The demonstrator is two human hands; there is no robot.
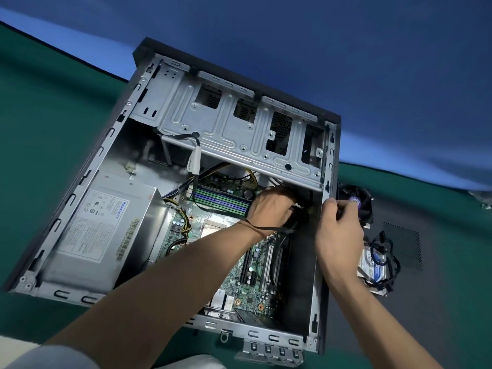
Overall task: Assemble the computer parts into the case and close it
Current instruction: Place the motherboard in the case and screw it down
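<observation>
Surface: a green desk (48, 107) with a blue backdrop (292, 35) behind its far edge.
Case (328, 235): lies open on its side across the middle of the desk, side panel off, so the job is far from closed.
Inside: PSU (103, 230) along the case's left wall, board (239, 278) on the floor, RAM (223, 202) seated in it, drive cage (234, 129) spanning the far end.
Left hand (271, 206): reaches into the case under the cage, by the right wall, fingers curled around a black part or cable (288, 227) (which of the two I cannot tell, the spot is dark and partly hidden).
Right hand (338, 225): at the case's right wall near the far corner, fingers curled as if on the wall's rim or on something just outside it; I cannot tell which.
Outside: a fan (356, 201) sits on the desk touching or just beside the right wall; a hard drive (372, 265) with black leads lies nearer, beside a dark mesh panel (404, 246).
Step in hand: probably seating or routing a cable or part at the board's far right edge.
Doing it well: keep the case steadied with the right hand, line the plug up by feel before pressing, push straight down without rocking, and keep loose leads clear of the RAM and the socket.
</observation>
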